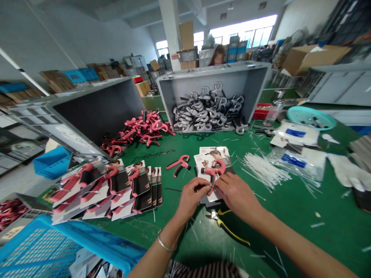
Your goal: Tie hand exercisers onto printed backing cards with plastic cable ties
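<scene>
A pink-and-black hand grip strengthener lies on a printed backing card, on top of a small stack of cards. My left hand is closed in a pinch at the lower end of its handles; what is between the fingertips is too small to make out. From the other side, my right hand has its fingers closed on the handle and rests over the card. Just below the cards lie diagonal cutters with yellow-and-black handles. A loose pink hand grip strengthener sits to the left.
Carded pink grips lie in overlapping rows at left. Pink grips spill from a tipped grey crate; another crate holds grey grips. White cable ties are heaped at right. A blue basket stands front left. A person is behind.
</scene>
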Demonstrator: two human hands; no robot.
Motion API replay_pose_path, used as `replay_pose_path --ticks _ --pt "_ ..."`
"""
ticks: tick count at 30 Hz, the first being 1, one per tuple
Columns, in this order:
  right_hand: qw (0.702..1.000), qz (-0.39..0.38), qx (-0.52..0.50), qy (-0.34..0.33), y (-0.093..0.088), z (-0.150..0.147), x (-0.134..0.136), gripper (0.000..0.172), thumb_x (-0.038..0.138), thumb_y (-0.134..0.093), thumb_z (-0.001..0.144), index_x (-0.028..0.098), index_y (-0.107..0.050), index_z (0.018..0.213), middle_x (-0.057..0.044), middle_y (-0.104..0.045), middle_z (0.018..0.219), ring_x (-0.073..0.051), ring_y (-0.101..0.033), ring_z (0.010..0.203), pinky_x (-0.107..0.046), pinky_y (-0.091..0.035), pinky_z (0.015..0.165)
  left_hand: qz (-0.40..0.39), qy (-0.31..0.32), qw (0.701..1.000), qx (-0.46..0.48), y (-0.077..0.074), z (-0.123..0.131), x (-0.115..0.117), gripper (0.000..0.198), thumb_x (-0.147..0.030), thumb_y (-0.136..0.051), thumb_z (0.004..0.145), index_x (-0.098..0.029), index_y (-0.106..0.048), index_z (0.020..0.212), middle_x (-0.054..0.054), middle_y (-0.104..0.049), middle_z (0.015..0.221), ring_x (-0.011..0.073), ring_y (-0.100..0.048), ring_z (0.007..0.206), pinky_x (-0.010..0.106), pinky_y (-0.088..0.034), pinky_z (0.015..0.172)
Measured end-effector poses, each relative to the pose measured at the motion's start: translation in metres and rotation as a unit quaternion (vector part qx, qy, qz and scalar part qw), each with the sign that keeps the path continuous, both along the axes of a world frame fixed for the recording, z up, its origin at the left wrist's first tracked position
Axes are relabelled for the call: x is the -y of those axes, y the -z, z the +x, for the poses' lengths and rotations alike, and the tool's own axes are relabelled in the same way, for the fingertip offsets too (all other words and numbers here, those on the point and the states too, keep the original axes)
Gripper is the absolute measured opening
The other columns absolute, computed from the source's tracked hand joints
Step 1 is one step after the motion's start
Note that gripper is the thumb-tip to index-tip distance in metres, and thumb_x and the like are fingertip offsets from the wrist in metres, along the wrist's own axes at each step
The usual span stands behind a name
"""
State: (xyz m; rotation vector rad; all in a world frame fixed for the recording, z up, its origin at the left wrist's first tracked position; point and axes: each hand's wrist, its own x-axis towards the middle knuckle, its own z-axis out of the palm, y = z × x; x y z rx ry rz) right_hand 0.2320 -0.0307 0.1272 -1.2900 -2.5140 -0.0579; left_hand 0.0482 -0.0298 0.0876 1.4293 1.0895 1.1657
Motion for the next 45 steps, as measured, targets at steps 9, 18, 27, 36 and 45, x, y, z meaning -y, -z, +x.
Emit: replay_pose_path --ticks 9,18,27,36,45 --pt "0.997 -0.030 -0.075 -0.013 0.007 0.003 -0.003 0.017 0.024 -0.049 0.099 0.017 -0.061 0.089 -0.009 -0.065 0.091 -0.023 -0.056 0.088 -0.036 -0.043 0.080 0.127 0.035 0.984 -0.123 -0.013 -0.004 -0.002 0.011 -0.021 -0.061 0.091 -0.018 -0.072 0.087 0.004 -0.067 0.087 0.0174 -0.062 0.086 0.029 -0.047 0.082" --pt "0.987 -0.059 -0.147 -0.032 0.007 -0.001 -0.003 0.011 0.026 -0.053 0.098 0.019 -0.062 0.094 -0.007 -0.065 0.093 -0.024 -0.055 0.093 -0.038 -0.044 0.084 0.267 0.016 0.873 -0.407 -0.046 -0.001 0.007 0.020 -0.018 -0.046 0.096 -0.016 -0.063 0.085 0.009 -0.062 0.085 0.0233 -0.056 0.086 0.037 -0.044 0.080" --pt "0.964 -0.063 -0.258 -0.004 0.006 0.001 -0.002 0.011 0.023 -0.055 0.096 0.022 -0.063 0.088 -0.005 -0.066 0.090 -0.022 -0.056 0.092 -0.037 -0.043 0.084 0.174 -0.044 0.953 -0.244 -0.017 0.001 0.021 0.030 -0.025 -0.065 0.088 -0.019 -0.059 0.117 0.010 -0.063 0.115 0.0258 -0.056 0.111 0.042 -0.043 0.098" --pt "0.898 -0.078 -0.427 0.076 0.030 0.008 -0.003 0.013 0.027 -0.055 0.095 0.023 -0.062 0.085 -0.006 -0.069 0.099 -0.026 -0.057 0.105 -0.045 -0.042 0.094 0.197 -0.125 0.935 -0.267 0.008 0.007 0.020 0.021 -0.025 -0.060 0.092 -0.022 -0.068 0.111 0.013 -0.065 0.121 0.0287 -0.056 0.118 0.048 -0.041 0.103" --pt "0.980 -0.087 -0.180 0.016 0.078 0.073 0.092 0.046 0.037 -0.068 0.084 0.031 -0.053 0.127 -0.012 -0.063 0.126 -0.034 -0.058 0.114 -0.049 -0.051 0.087 -0.206 -0.134 0.945 0.215 -0.005 -0.046 0.052 0.040 -0.040 -0.074 0.082 -0.017 -0.064 0.113 0.011 -0.069 0.118 0.0192 -0.068 0.091 0.029 -0.052 0.078"
